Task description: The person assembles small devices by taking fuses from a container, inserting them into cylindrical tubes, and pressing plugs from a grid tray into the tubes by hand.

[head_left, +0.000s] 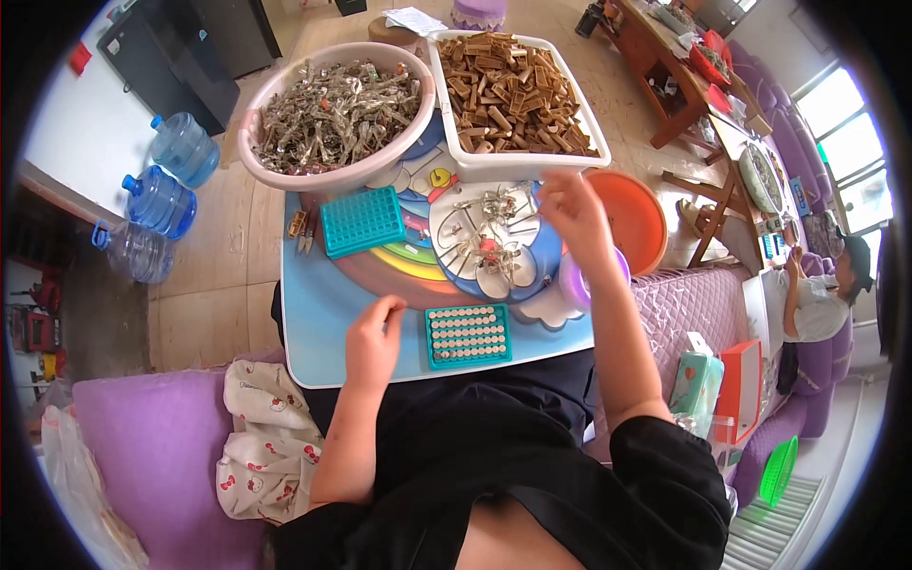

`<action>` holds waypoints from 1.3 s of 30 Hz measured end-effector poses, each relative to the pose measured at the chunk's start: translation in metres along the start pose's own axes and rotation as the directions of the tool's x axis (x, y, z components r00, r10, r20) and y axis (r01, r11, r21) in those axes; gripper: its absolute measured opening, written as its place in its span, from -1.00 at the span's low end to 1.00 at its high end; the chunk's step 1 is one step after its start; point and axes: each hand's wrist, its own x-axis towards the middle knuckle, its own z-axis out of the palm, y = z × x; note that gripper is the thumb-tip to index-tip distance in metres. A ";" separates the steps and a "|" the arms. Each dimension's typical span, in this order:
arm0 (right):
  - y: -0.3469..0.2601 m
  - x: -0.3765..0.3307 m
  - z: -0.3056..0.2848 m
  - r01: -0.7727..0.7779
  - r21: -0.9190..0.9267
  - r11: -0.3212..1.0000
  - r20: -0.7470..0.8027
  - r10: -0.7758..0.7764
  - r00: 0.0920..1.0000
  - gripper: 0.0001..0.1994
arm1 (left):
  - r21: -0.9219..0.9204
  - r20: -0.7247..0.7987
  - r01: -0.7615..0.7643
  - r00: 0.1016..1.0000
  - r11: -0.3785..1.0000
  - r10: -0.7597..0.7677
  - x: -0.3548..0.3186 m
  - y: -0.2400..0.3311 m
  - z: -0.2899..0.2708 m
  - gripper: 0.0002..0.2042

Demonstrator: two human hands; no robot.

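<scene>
Seeing one teal rack (472, 362) on the tabletop (323, 351), apparently nearly filled with round pale pieces (467, 330); beside it, seeing left hand (376, 334) loosely curled, apparently empty. Cannot tell the grip of right hand (572, 207), near metal parts (497, 207). Beyond, finding a second rack (363, 221), apparently unfilled.

From my head, this fisheye looks down and forward, my left hand (372, 344) and right hand (574, 211) close below, the tiled floor (199, 328) farther off

Tiled floor (214, 328), white wall (71, 138), purple sofa (815, 378), bright window (833, 106)
</scene>
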 end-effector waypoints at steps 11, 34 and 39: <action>0.063 0.152 -0.021 0.092 -0.906 0.414 0.141 0.090 0.986 -0.72 | -0.065 0.271 0.328 0.915 0.943 -0.299 -0.014 -0.002 -0.024 -0.82; -0.019 -0.052 0.036 -0.105 0.689 0.718 0.225 -0.075 0.971 -0.75 | -0.827 0.418 0.416 0.905 0.377 -0.080 0.009 0.067 0.026 -0.67; -0.019 -0.128 0.085 0.023 0.279 0.960 0.162 -0.070 0.984 -0.72 | -0.927 0.346 0.373 0.892 0.041 -0.291 -0.008 0.058 0.046 -0.70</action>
